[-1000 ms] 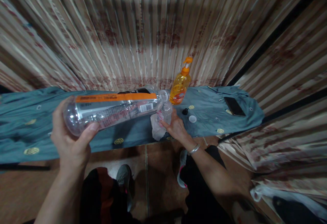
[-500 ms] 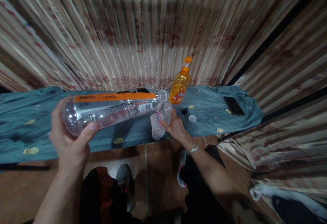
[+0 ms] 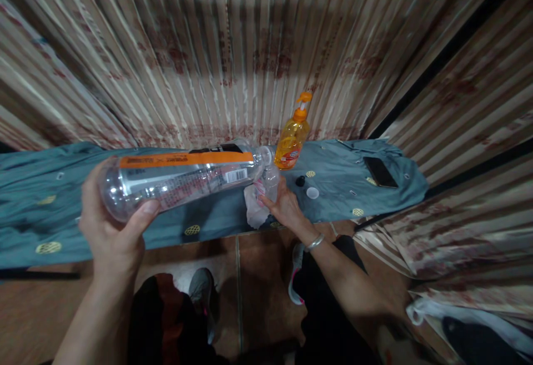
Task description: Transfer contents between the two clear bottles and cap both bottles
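Clear plastic, in the head view: a large bottle [image 3: 187, 179] lies nearly level in the air, base to the left, neck to the right, orange band along its upper side. Left hand [image 3: 112, 232] grasps it around the base, thumb on the near side; that hold probably leaves the neck unobstructed and lets the wrist set the tilt. Its mouth sits right at the top of a small clear bottle [image 3: 271, 182], overlapping it in view (contact can't be confirmed). Whether liquid is passing can't be told.

Right hand [image 3: 287, 207] grasps the small bottle from the right, seemingly to steady it roughly upright. Pale crumpled wrap [image 3: 256, 209], pinkish marks near the top, is bunched at the small bottle's left near side, by the fingertips; whether they pinch it too is unclear. Silver bracelet [image 3: 315, 242] on the right wrist.

Orange pump bottle [image 3: 291, 143] stands just beyond the small bottle, on the far side, likely parked there out of the hands' way. Black cap [image 3: 300, 181] and white round lid [image 3: 312, 193] lie just right of the right hand, within easy reach. Dark phone [image 3: 380, 172] lies farther right, well apart from the bottles. Teal cloth [image 3: 333, 160] is under them; pleated curtain [image 3: 250, 49] hangs behind.
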Available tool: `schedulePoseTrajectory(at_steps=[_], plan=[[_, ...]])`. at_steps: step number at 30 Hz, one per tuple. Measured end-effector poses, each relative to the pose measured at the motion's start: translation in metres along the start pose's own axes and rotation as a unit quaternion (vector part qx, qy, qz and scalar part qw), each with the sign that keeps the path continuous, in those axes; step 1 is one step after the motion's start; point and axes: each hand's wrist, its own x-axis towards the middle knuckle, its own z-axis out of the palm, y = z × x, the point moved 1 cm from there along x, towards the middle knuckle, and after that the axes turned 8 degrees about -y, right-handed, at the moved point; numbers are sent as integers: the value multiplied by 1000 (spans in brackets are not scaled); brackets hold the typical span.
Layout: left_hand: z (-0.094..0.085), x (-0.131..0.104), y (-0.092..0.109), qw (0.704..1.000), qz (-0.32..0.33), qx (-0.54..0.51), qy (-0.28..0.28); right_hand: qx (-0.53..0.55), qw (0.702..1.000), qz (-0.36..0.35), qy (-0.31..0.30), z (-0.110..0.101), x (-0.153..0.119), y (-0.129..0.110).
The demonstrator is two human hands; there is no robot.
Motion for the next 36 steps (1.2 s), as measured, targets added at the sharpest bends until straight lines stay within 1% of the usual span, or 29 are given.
schedulePoseTrajectory(at_steps=[4,9,19,28,36], plan=[[-1,0,2,1000,-11,3,0,2,1000,1,1,-1,0,-2],[-2,0,3,1000,-8,0,1,15,1000,-6,5,-1,0,-3],[-3,1,-6,1000,7,-20,12,7,1000,-3,3,-1,1,-4],[-3,1,-2,1000,6,-12,7,-1,1000,-2,6,-2,1,-4],[-4,1,1,1000,13,-14,-2,-13,1000,-17,16,0,1,-3]])
